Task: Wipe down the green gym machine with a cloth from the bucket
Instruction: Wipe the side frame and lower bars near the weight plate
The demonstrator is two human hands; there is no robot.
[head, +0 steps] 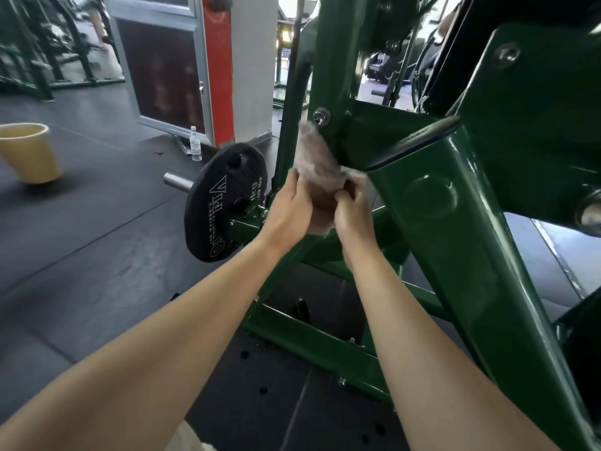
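**Cloth held in 2 hands, up against the green frame**

- Cloth (317,161): pale grey-pink rag, held in the air between both hands, in front of the machine's upright and just below a bolt head (321,116). Its upper end stands up and is blurred; whether it touches the paint I cannot tell.
- Handling, as a judgement: light, limp, no shape of its own. Likely damp if it came from the bucket, so it should cling to glossy paint and may drip. Not fragile. Best taken as a folded wad under a flat palm, loose ends tucked in so they do not catch on bolts or brackets.
- Left hand (289,213): fingers curled round the cloth's lower left edge.
- Right hand (353,209): fingertips pinching the lower right edge. Both hands are clamped on the cloth, close together.
- Green gym machine (455,239): thick painted steel, rigid, smooth, full of corners. A black pad (413,141) caps the slanted post just right of the cloth.
- Weight plate (224,203): black, on a peg just left of the hands.
- Water bottle (195,144): upright on the floor beyond the plate.
- Bucket (29,151): yellow, on the dark floor (97,255), well apart to the left.
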